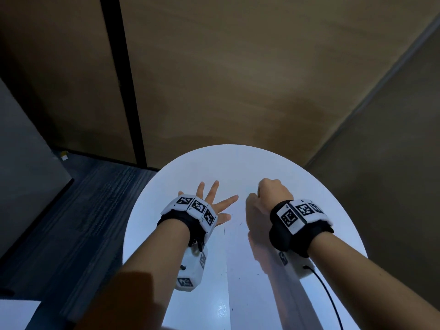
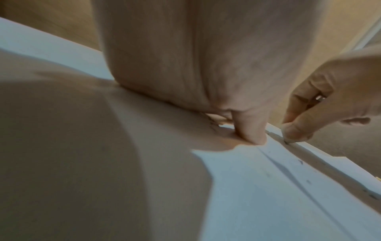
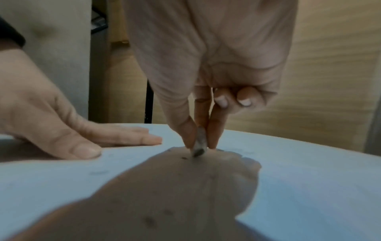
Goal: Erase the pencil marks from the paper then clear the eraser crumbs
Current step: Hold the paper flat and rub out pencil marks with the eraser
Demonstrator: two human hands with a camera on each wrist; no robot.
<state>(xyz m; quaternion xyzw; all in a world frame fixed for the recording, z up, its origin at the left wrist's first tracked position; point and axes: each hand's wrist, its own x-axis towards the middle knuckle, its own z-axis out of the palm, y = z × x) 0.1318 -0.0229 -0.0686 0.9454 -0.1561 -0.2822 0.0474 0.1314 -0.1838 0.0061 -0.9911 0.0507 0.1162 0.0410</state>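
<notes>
A white sheet of paper (image 1: 240, 294) lies on a round white table (image 1: 238, 160). My left hand (image 1: 215, 198) presses flat on the sheet with its fingers spread; the right wrist view shows the same left hand (image 3: 82, 135) lying flat. My right hand (image 1: 269, 194) pinches a small grey eraser (image 3: 199, 150) between thumb and two fingers. The eraser's tip touches the paper. Dark eraser crumbs (image 3: 183, 157) lie just left of the tip, and more crumbs (image 2: 300, 161) are scattered along the sheet. No pencil marks show clearly.
Wooden wall panels (image 1: 262, 79) rise behind the table. Dark carpet (image 1: 83, 222) lies to the left of it. A black cable (image 1: 326, 289) runs from my right wrist unit toward the near edge.
</notes>
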